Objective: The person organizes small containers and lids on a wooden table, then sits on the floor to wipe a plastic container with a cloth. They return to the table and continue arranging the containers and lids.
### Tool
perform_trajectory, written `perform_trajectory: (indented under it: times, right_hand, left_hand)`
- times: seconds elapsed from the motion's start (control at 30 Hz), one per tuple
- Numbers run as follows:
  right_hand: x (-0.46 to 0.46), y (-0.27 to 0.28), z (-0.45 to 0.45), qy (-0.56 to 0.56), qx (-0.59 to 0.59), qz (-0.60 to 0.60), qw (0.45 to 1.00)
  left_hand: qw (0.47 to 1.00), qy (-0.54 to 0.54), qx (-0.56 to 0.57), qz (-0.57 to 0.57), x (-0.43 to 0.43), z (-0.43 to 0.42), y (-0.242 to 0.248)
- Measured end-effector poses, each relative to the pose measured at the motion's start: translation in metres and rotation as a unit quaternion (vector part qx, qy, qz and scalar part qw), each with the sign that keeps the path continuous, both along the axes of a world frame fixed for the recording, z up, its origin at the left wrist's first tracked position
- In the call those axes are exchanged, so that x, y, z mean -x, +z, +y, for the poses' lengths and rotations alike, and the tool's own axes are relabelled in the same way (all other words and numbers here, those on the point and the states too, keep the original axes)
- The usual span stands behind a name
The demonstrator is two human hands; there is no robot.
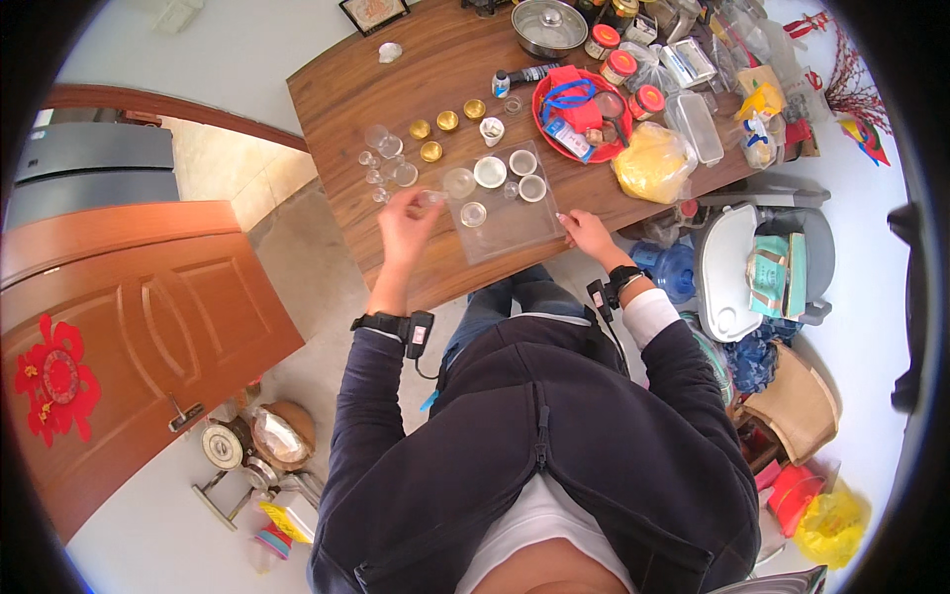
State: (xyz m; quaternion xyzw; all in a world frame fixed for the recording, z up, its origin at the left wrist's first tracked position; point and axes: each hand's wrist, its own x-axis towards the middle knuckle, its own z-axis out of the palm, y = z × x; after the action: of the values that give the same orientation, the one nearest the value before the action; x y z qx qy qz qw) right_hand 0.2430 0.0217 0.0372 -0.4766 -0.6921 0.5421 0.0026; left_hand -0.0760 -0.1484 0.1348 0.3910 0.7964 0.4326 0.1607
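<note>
My left hand (405, 226) pinches a small clear glass cup (430, 198) just off the left edge of a clear, flat tray (512, 236). On the tray's right edge rest the fingertips of my right hand (590, 234), which appear to grip it. The tray carries a white bowl (490, 172), two white cups (522, 162) (532, 188), a round glass dish (459, 183), a tiny glass cup (511, 191) and another glass cup (473, 214). Several clear glass cups (405, 175) stand to the left. Behind the tray are several gold-coloured bowls (447, 121).
A patterned white cup (491, 131) and a glass ring-shaped dish (513, 105) stand behind the tray. To the right are a red basket (545, 141), a yellow-filled plastic bag (653, 163), red-lidded jars (617, 67) and a lidded pan (549, 28). A highchair (731, 275) flanks the wooden table (349, 82).
</note>
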Motion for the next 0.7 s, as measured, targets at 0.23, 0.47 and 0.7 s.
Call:
perform_trajectory:
  times: [0.23,0.47,0.7]
  right_hand:
    - [-0.001,-0.013,0.002,0.028,-0.076,-0.048,0.996]
    - [0.0,-0.015,-0.002,0.001,-0.05,-0.057,0.997]
    - [0.001,-0.004,-0.004,0.011,-0.064,-0.065,0.996]
  left_hand:
    - [0.982,-0.166,0.084,-0.008,-0.049,0.06,-0.015]
    - [0.941,-0.195,0.194,0.199,-0.071,0.079,-0.054]
    - [0.919,-0.209,0.202,0.267,-0.073,0.083,-0.078]
